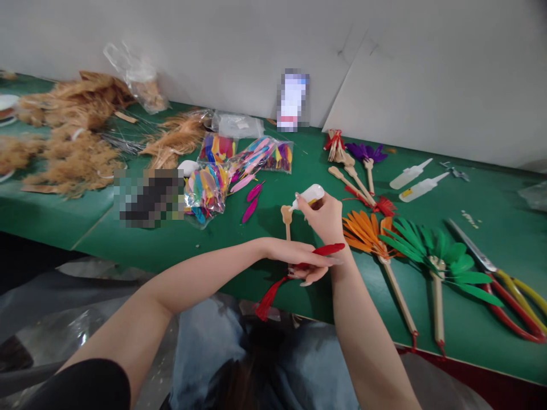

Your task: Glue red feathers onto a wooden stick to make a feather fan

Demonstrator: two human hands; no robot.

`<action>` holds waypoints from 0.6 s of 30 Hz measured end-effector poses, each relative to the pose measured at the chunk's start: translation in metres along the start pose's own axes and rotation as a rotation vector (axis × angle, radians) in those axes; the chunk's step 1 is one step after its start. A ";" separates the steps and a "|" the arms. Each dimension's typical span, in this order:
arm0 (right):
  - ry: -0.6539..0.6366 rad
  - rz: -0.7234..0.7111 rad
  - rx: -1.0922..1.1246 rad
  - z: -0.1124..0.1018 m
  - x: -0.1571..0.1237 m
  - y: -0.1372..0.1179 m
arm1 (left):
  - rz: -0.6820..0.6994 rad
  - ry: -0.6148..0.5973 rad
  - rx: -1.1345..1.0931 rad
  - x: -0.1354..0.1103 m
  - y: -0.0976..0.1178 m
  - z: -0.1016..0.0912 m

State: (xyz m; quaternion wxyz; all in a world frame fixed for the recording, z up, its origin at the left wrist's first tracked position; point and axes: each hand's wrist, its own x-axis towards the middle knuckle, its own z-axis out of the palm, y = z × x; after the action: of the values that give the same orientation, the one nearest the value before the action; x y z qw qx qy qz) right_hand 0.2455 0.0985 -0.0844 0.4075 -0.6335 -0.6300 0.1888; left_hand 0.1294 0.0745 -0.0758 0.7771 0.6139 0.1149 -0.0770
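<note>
My right hand [327, 217] grips a small white glue bottle [310, 196], its nozzle touching the head of a wooden fan stick [286, 219] that stands up from the green table [171, 239]. My left hand [305, 259] crosses under the right wrist, fingers pinched around the stick's lower end together with a red feather [327, 249]. A red tassel [268, 299] hangs from the stick over the table's front edge.
Finished feather fans, orange [363, 230], green [431, 253] and purple [366, 152], lie to the right with bare sticks, two more glue bottles [416, 181] and scissors [508, 290]. Bags of coloured feathers [222, 171] and tan fibre piles [72, 136] fill the left. Loose pink feathers [252, 200] lie nearby.
</note>
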 end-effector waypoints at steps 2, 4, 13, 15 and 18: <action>-0.046 -0.001 0.039 0.000 -0.001 -0.002 | 0.003 -0.006 0.001 0.000 0.000 0.000; -0.076 -0.008 0.065 0.001 -0.002 -0.004 | 0.009 -0.013 -0.001 0.000 -0.001 -0.001; 0.028 -0.004 -0.029 0.001 0.001 0.001 | 0.026 -0.015 0.006 0.000 -0.001 0.000; -0.005 -0.010 0.002 0.001 0.000 0.001 | 0.028 -0.012 0.002 0.000 -0.001 0.000; -0.044 -0.017 0.048 0.003 -0.001 -0.001 | 0.038 -0.023 -0.005 0.000 -0.001 -0.001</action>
State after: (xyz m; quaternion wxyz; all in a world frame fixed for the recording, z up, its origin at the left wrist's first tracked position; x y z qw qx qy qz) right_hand 0.2429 0.0984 -0.0855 0.4102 -0.6141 -0.6393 0.2142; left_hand 0.1293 0.0749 -0.0771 0.7813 0.6131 0.0944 -0.0688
